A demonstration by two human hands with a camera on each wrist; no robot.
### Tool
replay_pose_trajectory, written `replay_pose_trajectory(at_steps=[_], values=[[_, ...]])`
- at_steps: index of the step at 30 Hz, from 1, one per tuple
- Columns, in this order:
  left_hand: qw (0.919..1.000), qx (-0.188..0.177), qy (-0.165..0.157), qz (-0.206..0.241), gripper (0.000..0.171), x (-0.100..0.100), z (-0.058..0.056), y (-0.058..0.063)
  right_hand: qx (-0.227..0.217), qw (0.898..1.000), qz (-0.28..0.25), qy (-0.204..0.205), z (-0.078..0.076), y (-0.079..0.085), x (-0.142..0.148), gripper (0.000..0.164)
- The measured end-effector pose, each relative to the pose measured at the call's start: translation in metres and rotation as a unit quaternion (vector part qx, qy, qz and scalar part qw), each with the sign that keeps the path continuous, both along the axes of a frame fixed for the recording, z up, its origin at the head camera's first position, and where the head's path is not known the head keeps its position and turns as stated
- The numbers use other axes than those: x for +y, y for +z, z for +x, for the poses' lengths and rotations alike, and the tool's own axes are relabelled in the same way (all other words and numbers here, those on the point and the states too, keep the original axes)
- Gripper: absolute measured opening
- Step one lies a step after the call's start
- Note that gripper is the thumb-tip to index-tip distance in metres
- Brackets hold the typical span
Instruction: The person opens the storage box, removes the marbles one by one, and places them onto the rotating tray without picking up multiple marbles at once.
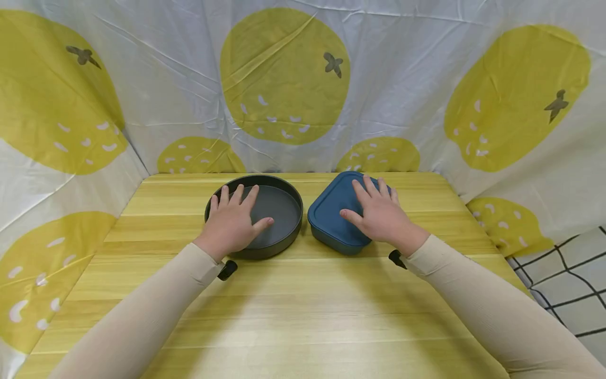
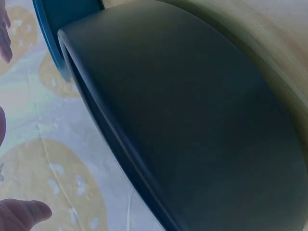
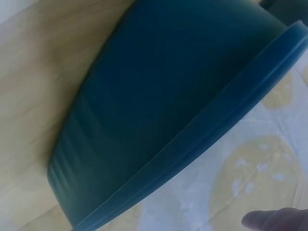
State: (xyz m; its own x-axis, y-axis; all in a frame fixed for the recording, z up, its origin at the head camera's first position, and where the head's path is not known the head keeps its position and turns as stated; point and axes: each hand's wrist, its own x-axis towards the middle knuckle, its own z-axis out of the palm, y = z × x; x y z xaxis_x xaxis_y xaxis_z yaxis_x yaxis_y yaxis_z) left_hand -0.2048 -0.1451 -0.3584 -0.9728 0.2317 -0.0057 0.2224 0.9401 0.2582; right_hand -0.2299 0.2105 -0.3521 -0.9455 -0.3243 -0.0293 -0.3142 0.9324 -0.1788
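A round dark grey baking pan [image 1: 279, 210] stands on the left of the wooden table, its inside facing up. Over its left part the left hand [image 1: 229, 225] is spread, fingers apart and gripping nothing. The left wrist view shows the pan's outer wall [image 2: 178, 101], with the thumb [image 2: 29, 211] apart from the rim. To the right stands a blue food container [image 1: 333, 205] with its lid on. Above that lid the right hand [image 1: 382, 215] is spread with straight fingers. In the right wrist view, the container's side [image 3: 134, 96] fills the middle and the thumb tip [image 3: 274, 220] is away from it.
A white curtain [image 1: 175, 79] printed with yellow fruit hangs behind the table [image 1: 293, 316] and along its sides. At the lower right, a white surface with a black grid [image 1: 577, 284] shows beyond the table's edge. A narrow gap separates pan and container.
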Motion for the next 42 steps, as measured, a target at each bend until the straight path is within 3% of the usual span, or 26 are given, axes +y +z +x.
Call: replay_pose_trajectory(at_steps=[14,23,33,42], values=[[0.9992,-0.001,-0.034,0.019,0.090,0.022,-0.003,-0.005,-0.007,0.999,-0.008,-0.048,-0.018,-0.001,0.025,0.092],[0.9972,-0.008,-0.073,0.014,0.090,0.069,-0.009,-0.008,-0.030,0.997,0.016,-0.069,-0.033,-0.012,0.048,0.094],[0.9930,-0.035,-0.106,-0.039,0.089,0.118,-0.010,-0.026,-0.064,0.995,0.036,-0.066,-0.033,-0.028,0.060,0.095],[0.9920,-0.042,-0.106,-0.054,0.085,0.125,-0.005,-0.029,-0.065,0.995,0.043,-0.066,-0.033,-0.034,0.062,0.098]])
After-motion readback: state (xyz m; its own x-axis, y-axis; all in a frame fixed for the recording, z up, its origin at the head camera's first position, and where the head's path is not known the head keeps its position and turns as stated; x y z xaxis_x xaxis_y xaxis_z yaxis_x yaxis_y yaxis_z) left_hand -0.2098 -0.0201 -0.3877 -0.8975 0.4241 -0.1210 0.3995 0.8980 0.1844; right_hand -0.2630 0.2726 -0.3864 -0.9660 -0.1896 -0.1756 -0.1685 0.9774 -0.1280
